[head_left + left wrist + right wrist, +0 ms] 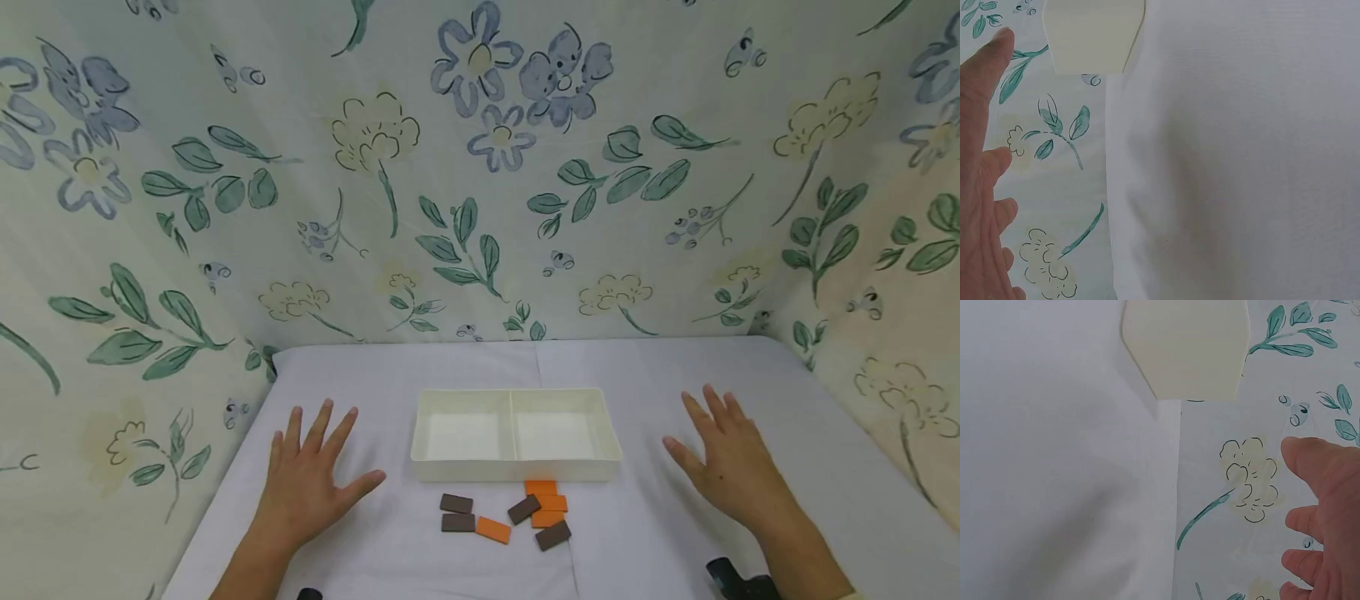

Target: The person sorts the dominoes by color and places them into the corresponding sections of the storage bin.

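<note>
My left hand (306,487) is held over the left side of the table, fingers spread, holding nothing. On the right side my right hand (731,467) is also spread and holds nothing. Between them stands a cream tray (517,472) with two compartments, both bare inside. In front of it lie several small flat rectangular blocks: orange ones such as this orange block (492,530), and dark brown ones such as this brown block (458,522). On the right, some blocks overlap or touch. Each wrist view shows a tray end and the hand's fingers apart from it.
A white cloth (660,375) covers the table. Behind and at both sides hangs a floral curtain (495,242). Black wrist-worn gear (738,579) shows at the right forearm, and a dark bit (309,593) at the lower left edge.
</note>
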Action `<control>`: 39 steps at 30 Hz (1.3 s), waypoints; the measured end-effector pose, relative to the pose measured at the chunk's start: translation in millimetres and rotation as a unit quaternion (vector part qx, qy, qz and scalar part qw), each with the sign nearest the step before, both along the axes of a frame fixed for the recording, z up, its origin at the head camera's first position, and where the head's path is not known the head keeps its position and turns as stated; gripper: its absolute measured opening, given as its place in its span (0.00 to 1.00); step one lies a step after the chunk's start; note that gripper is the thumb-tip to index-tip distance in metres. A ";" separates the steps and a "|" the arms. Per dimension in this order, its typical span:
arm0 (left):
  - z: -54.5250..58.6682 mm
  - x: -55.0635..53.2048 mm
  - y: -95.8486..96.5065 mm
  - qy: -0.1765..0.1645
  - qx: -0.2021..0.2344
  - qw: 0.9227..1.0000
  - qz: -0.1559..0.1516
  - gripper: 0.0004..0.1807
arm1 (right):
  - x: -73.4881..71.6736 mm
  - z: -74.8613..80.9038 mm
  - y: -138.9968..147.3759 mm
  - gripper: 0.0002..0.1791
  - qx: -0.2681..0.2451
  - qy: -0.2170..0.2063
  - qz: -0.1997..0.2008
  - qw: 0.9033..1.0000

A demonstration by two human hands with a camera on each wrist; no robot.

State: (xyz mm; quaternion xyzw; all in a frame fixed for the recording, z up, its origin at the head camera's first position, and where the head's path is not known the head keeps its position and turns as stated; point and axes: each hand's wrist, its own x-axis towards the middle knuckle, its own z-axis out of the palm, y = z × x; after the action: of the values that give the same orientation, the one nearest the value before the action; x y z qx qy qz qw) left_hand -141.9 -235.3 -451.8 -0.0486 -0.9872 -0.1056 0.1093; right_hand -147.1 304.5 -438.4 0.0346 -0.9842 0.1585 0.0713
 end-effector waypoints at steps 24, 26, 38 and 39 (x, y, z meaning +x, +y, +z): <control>-10.0 -9.0 25.4 -0.030 0.054 0.998 -0.012 0.52 | 18.1 16.9 -53.7 0.23 -0.139 0.103 0.016 0.985; -9.7 -9.9 30.4 -0.037 0.072 0.997 -0.016 0.51 | 23.0 17.7 -63.8 0.18 -0.160 0.111 0.029 0.980; -14.8 -24.3 62.7 -0.051 0.236 0.969 -0.058 0.34 | 33.2 -8.6 -106.0 0.10 -0.292 -0.127 0.104 0.942; -15.8 -25.8 65.0 -0.054 0.246 0.966 -0.058 0.33 | 33.1 -12.5 -107.6 0.10 -0.295 -0.145 0.114 0.937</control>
State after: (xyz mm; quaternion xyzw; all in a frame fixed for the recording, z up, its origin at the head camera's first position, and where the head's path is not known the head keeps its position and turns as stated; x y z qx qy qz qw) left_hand -167.7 -170.3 -467.6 -0.0715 -0.9308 -0.3538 0.0580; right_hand -114.1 196.8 -450.8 0.1005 -0.8822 0.4522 -0.0839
